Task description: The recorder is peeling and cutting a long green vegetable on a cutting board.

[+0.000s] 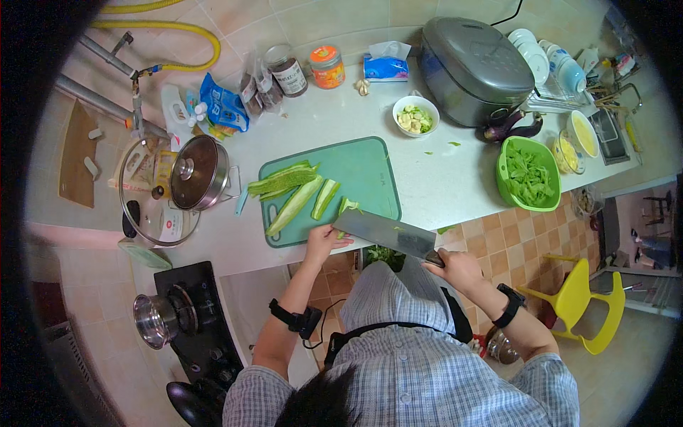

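Note:
My right hand grips the dark handle of a broad Chinese cleaver. Its blade reaches left over the near edge of a green cutting board. Close to the blade's far end is my left hand, fingers stretched towards a small green bit; whether they pinch it is unclear. Just beyond the blade sits a cut green piece. Lengthwise pieces of a bumpy green gourd, apparently bitter melon, lie on the board's left half, with a shorter strip beside them.
Left of the board stand a lidded pot and a glass lid. A gas stove holds a steel pot. Rightward are a white bowl of garlic and chopped greens, a rice cooker, eggplants and a green basket of leaves.

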{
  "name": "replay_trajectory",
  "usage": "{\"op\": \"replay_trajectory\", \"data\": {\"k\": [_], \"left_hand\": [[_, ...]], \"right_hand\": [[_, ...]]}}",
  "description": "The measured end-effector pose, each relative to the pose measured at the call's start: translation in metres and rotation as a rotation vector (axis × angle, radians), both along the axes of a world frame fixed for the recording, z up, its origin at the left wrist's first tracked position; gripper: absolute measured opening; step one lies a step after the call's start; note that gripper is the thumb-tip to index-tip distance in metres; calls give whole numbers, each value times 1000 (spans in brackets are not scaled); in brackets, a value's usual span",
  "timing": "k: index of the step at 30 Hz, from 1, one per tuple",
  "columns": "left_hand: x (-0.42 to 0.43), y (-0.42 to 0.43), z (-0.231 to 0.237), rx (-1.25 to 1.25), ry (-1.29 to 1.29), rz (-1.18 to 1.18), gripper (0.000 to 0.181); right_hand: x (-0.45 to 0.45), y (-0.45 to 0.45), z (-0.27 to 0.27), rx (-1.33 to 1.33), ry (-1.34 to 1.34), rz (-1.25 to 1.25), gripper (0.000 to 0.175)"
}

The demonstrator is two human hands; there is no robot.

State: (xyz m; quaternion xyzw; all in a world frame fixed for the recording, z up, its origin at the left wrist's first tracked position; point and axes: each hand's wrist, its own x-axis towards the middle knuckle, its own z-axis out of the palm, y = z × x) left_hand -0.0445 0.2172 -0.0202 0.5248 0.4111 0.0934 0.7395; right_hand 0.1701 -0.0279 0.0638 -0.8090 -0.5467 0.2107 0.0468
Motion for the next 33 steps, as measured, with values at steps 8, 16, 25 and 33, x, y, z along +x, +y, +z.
{"op": "replay_trajectory", "data": {"k": [8,16,25,33], "left_hand": [[4,-9,16,-13,-12,61,28],[0,-8,7,-1,62,-24,26],[13,-11,-11,-178,139,223,25],[22,-8,-1,35,138,112,24]], "right_hand": [[2,-11,-7,-21,-15,-25,54],[-1,-12,-2,-20,18,-45,55],[-9,-4,7,-60,71,-71,57],[-16,-2,9,-76,83,-164,55]]}}
